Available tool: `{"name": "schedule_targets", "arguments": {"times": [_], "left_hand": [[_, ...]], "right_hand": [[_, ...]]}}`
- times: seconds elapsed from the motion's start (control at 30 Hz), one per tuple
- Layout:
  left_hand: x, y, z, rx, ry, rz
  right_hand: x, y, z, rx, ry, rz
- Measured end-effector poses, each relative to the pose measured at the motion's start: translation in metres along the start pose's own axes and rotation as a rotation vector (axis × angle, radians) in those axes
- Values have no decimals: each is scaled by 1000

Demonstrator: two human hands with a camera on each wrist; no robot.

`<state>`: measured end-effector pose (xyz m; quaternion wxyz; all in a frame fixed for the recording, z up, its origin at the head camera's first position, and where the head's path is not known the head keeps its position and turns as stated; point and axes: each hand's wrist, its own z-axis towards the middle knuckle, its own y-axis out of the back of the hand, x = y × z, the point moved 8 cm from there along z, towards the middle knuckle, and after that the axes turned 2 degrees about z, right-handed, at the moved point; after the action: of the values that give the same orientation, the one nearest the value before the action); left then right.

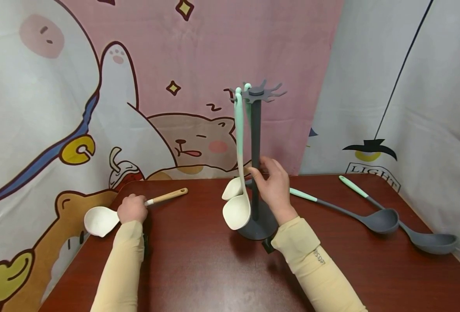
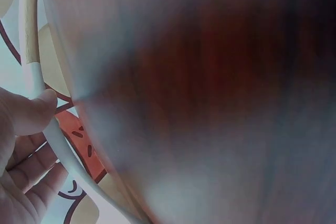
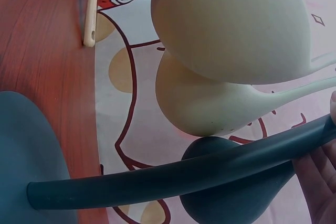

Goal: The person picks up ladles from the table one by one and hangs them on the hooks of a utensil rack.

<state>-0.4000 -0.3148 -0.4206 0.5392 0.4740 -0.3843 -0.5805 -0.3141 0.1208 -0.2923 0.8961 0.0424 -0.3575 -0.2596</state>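
Note:
On the left, my left hand (image 1: 132,209) holds a white ladle (image 1: 101,221) with a wooden handle (image 1: 169,196); the left wrist view shows its thumb (image 2: 37,114) across the white neck (image 2: 65,150). My right hand (image 1: 273,186) grips the pole (image 1: 255,143) of a dark grey utensil stand (image 1: 256,229), about midway up. From the stand's hooked top (image 1: 256,91) hang a white ladle (image 1: 237,212) with a mint handle and another white utensil (image 1: 231,189) behind it. A dark utensil head (image 3: 236,192) shows behind the pole in the right wrist view.
Two grey ladles with mint handles lie on the right of the brown table (image 1: 199,268): a nearer-in ladle (image 1: 380,221) and an outer ladle (image 1: 432,242), touching or overlapping. A cartoon-printed cloth (image 1: 206,56) hangs close behind the table.

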Motion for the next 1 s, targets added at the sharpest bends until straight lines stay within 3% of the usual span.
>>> {"name": "schedule_targets", "arguments": {"times": [0.67,1.0], "left_hand": [[-18,14,-3,-72,-87,-73],[-42,24,-1,-53,-113,-138]], "right_hand": [[2,1,0,-15,8,-5],[2,1,1,-17,15,5]]}}
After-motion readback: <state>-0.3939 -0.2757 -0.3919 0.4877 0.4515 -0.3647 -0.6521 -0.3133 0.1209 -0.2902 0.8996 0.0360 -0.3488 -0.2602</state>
